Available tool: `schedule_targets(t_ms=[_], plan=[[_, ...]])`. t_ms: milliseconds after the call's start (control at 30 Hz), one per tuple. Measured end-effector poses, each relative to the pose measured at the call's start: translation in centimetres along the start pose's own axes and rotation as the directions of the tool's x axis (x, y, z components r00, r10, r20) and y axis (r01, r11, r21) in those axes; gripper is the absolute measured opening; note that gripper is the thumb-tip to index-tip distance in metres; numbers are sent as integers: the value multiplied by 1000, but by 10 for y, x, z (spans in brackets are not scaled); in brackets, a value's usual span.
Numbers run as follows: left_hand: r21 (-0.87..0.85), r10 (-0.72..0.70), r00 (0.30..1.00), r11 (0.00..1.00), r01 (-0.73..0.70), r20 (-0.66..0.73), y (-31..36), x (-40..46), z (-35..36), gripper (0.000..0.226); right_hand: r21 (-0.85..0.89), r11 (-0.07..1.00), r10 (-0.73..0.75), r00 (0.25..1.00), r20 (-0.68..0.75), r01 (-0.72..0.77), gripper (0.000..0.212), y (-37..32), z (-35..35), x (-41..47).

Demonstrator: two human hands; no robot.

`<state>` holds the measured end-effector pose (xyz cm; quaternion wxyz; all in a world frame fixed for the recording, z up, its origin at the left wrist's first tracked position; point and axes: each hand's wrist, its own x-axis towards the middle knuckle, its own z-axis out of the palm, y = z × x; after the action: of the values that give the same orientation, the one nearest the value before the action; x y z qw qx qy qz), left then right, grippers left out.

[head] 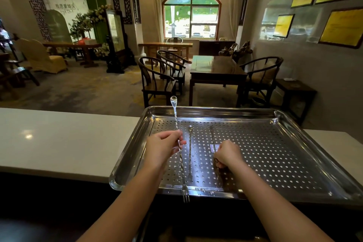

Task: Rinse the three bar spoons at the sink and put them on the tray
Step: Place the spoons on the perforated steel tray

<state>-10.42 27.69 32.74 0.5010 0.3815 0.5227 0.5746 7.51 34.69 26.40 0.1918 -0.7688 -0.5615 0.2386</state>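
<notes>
My left hand point(165, 148) pinches a long bar spoon point(179, 150) around the middle of its twisted stem, thumb and fingers closed on it. The bowl points away from me past the far rim of the perforated steel tray point(275, 112), and the small fork end hangs over the near rim. A second bar spoon point(190, 151) lies flat on the tray's holes just beside it. My right hand point(227, 154) is curled shut low over the tray on the lower part of a third bar spoon point(212, 139), whose upper stem rests on the perforations. These spoons look thin, stiff and light, and the droplets on the near rim suggest they are wet, so I judge them slippery. The twist in the stem gives the best purchase. A grip near mid-length should keep one balanced; held near an end, it would likely tip. The tray sits on the white counter point(59, 139).
</notes>
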Motion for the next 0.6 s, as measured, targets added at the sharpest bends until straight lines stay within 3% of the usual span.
schedule_targets(t_ms=[233, 367, 433, 500, 600], plan=[[18, 9, 1000, 1000, -9, 3, -3, 3, -1, 7, -41, 999, -12, 1000, -8, 12, 7, 1, -1, -1], [19, 8, 1000, 1000, -8, -14, -6, 4, 2, 8, -51, 998, -25, 1000, 18, 26, 28, 2, -5, -5], [15, 7, 1000, 1000, -6, -9, -7, 4, 4, 7, -36, 998, -51, 999, 19, 52, 27, 1, -13, -9], [11, 9, 1000, 1000, -9, 2, -6, 6, 7, 9, 60, 992, -109, 994, 10, 108, 23, -3, -24, -17], [4, 11, 1000, 1000, -12, 16, -1, 11, 16, 12, 341, 923, -222, 971, 85, 181, 22, -11, -45, -38]])
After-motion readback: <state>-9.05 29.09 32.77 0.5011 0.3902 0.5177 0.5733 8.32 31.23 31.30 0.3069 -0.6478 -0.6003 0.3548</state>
